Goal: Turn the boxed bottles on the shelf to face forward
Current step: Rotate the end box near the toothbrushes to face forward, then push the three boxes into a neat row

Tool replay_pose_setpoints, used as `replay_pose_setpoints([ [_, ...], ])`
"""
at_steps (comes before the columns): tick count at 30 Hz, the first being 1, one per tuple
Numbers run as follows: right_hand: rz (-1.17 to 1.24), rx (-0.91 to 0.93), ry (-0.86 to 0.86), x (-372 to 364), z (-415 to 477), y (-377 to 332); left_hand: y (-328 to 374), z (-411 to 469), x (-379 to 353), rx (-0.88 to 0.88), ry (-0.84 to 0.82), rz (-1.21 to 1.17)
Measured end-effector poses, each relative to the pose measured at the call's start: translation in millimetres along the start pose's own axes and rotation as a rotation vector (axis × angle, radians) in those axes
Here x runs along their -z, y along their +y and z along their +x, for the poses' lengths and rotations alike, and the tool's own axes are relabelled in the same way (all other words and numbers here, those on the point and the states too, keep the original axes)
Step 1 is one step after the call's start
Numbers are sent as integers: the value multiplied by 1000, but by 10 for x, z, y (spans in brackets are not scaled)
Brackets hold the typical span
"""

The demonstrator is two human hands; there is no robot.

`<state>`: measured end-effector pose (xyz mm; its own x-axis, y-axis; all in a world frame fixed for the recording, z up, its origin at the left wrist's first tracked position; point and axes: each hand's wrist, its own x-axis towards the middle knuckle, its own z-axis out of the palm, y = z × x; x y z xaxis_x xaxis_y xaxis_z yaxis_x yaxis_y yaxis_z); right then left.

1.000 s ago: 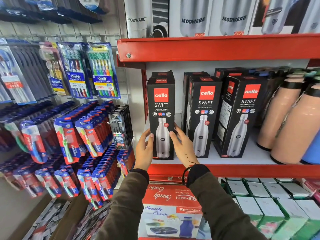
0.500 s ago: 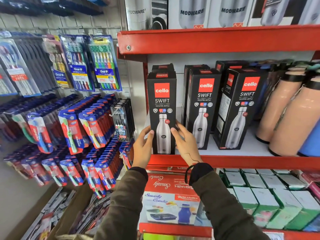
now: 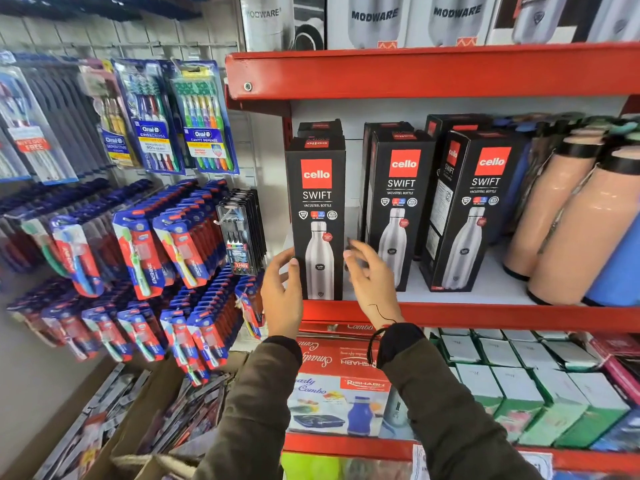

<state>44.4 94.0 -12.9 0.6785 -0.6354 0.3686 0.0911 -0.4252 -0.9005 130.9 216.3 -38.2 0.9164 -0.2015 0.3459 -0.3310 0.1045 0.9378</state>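
Three black Cello Swift boxed bottles stand in a row on the white shelf with a red front lip [image 3: 485, 315]. The left box [image 3: 317, 202] faces forward at the shelf's front edge. My left hand [image 3: 282, 296] is at its lower left edge, thumb by the corner, fingers loose. Just off its right edge is my right hand [image 3: 372, 278], fingers spread and blurred. The middle box [image 3: 400, 188] faces forward. Angled, the right box [image 3: 481, 202] shows its left side panel. More black boxes [image 3: 320, 128] stand behind.
Peach flasks [image 3: 554, 209] crowd the shelf's right end. Toothbrush packs [image 3: 156, 254] hang on the wall panel to the left. Modware boxes [image 3: 374, 19] fill the shelf above. Below are a red combo box [image 3: 332, 393] and several white-and-green boxes [image 3: 519, 382].
Both hands gripped the left box's lower sides before. Now the right hand has come off to the right and the left hand has loosened. The box stands at the shelf front.
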Motion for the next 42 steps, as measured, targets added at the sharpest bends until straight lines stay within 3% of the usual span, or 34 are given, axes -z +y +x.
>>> replay_pose_setpoints([
  [3, 11, 119, 174, 217, -28, 7, 61, -162, -130, -148, 173, -4],
  [5, 30, 144, 274, 387, -1, 48, 135, -251, -270, -223, 195, -28],
  [9, 5, 115, 379, 658, 98, 161, 344, -404, -621, -318, 91, -86],
  [13, -67, 12, 303, 793, 196, 274, 363, -426, -999, -385, -109, -9],
  [16, -137, -94, 187, 843, 300, 327, 350, -378, -1254, -321, -144, 33],
  [24, -134, -170, 53, 951, 392, 389, 306, -98, -1522, 126, -167, -30],
  [42, -49, -99, 57, 1069, -15, 337, 324, -419, -1244, 108, -120, 38],
])
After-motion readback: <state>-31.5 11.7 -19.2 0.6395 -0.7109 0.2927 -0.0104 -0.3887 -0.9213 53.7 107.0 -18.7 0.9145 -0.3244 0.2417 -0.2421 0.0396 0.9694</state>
